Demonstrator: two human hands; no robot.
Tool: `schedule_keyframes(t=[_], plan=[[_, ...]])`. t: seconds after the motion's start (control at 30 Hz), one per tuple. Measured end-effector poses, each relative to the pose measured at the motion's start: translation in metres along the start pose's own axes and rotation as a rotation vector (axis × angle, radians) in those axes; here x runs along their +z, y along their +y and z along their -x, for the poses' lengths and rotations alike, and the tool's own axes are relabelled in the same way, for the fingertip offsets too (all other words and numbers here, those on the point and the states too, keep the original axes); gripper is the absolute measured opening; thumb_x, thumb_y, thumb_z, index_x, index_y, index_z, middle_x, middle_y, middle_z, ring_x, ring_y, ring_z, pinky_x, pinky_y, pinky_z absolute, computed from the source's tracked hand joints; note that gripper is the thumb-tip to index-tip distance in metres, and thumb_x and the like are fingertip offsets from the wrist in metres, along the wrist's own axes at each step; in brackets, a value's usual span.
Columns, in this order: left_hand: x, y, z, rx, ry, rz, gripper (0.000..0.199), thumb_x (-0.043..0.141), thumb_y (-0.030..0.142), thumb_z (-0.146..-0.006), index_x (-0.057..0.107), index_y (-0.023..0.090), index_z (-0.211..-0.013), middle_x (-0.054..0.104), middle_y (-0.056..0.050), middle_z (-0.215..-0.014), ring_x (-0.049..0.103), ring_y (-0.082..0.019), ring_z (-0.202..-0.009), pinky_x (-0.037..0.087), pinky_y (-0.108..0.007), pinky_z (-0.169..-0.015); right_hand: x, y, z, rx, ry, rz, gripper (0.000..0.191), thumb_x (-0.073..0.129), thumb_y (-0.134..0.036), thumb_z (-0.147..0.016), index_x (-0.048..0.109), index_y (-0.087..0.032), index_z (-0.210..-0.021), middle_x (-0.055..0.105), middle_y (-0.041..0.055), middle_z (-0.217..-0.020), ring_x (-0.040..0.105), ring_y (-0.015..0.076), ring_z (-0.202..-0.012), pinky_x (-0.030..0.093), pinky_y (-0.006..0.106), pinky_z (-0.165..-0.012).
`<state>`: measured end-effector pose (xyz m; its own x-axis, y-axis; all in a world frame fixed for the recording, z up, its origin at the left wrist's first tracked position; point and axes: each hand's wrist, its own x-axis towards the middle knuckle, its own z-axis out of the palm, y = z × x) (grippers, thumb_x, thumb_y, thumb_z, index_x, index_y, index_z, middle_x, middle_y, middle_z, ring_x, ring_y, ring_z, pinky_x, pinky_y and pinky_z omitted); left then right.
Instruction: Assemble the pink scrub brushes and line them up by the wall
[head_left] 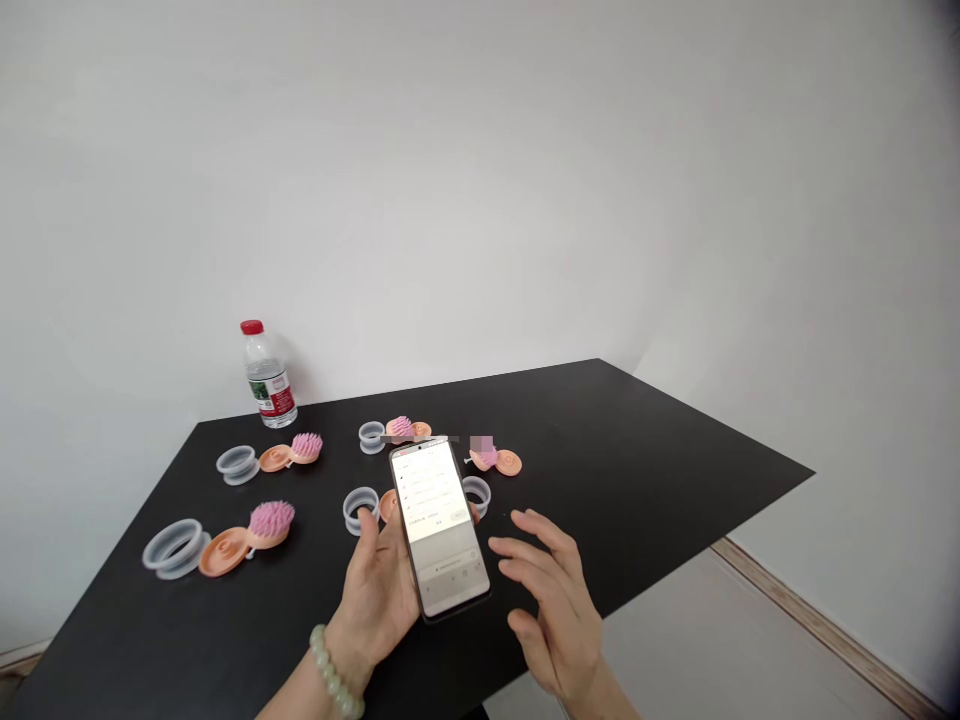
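Note:
A smartphone (442,540) with a lit screen rests in my left hand (381,590), thumb along its left edge. My right hand (551,605) hovers just right of the phone, fingers apart and holding nothing. Behind and beside the phone lie translucent rings (361,512) and orange round parts, some partly hidden by it. Farther back, a pink-bristled brush (484,455) sits beside an orange disc (508,462). On the left are another pink-bristled brush (271,522), an orange disc (223,552) and a translucent ring (176,550).
The black table (645,450) stands against a white wall (480,180). A water bottle (270,380) with a red cap is upright at the back left. A similar brush set with a ring (238,465) lies in front of it. The table's right edge runs diagonally past my right hand.

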<state>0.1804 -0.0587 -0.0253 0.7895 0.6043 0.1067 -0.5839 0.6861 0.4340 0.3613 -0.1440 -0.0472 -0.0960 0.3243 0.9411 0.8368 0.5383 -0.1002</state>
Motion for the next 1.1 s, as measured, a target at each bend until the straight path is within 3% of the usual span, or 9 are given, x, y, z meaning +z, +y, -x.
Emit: schedule_keyframes(t=[0.2, 0.43, 0.6, 0.9, 1.1], plan=[[0.001, -0.001, 0.000, 0.005, 0.033, 0.005, 0.066, 0.060, 0.071, -0.079, 0.070, 0.022, -0.121, 0.068, -0.013, -0.132, 0.049, -0.038, -0.136, 0.024, -0.057, -0.118, 0.000, -0.007, -0.007, -0.040, -0.019, -0.027, 0.032, 0.040, -0.035, -0.105, 0.064, -0.015, -0.100, 0.075, 0.0110, -0.089, 0.065, 0.0307, -0.109, 0.058, 0.053, -0.087], [0.003, 0.000, 0.001, -0.002, 0.026, 0.017, 0.066, 0.061, 0.071, -0.078, 0.071, 0.022, -0.120, 0.071, -0.012, -0.128, 0.050, -0.038, -0.135, 0.024, -0.056, -0.118, 0.000, -0.008, -0.010, -0.041, -0.032, -0.051, 0.031, 0.040, -0.033, -0.105, 0.063, -0.014, -0.098, 0.073, 0.0116, -0.087, 0.064, 0.0303, -0.108, 0.057, 0.051, -0.087], [0.001, 0.000, 0.000, -0.001, 0.022, 0.016, 0.065, 0.058, 0.071, -0.080, 0.071, 0.022, -0.120, 0.072, -0.011, -0.126, 0.053, -0.038, -0.133, 0.025, -0.056, -0.118, 0.002, -0.004, -0.014, 0.043, -0.022, -0.104, 0.025, 0.043, -0.033, -0.103, 0.060, -0.016, -0.110, 0.073, 0.0112, -0.094, 0.062, 0.0319, -0.112, 0.057, 0.050, -0.083], [-0.002, 0.000, -0.001, 0.020, 0.013, 0.013, 0.054, 0.061, 0.066, -0.082, 0.075, 0.025, -0.114, 0.075, -0.008, -0.123, 0.056, -0.036, -0.129, 0.027, -0.053, -0.117, 0.011, -0.005, -0.023, 0.005, -0.080, -0.182, 0.031, 0.041, -0.040, -0.104, 0.056, -0.014, -0.113, 0.070, 0.0132, -0.100, 0.058, 0.0317, -0.117, 0.057, 0.047, -0.085], [-0.004, -0.001, 0.000, 0.019, 0.038, -0.014, 0.058, 0.061, 0.068, -0.079, 0.073, 0.027, -0.118, 0.073, -0.007, -0.126, 0.052, -0.036, -0.133, 0.026, -0.052, -0.118, 0.015, 0.004, -0.034, 0.044, -0.129, -0.142, 0.042, 0.039, -0.051, -0.103, 0.051, -0.016, -0.122, 0.065, 0.0161, -0.122, 0.048, 0.0335, -0.132, 0.053, 0.051, -0.096]])
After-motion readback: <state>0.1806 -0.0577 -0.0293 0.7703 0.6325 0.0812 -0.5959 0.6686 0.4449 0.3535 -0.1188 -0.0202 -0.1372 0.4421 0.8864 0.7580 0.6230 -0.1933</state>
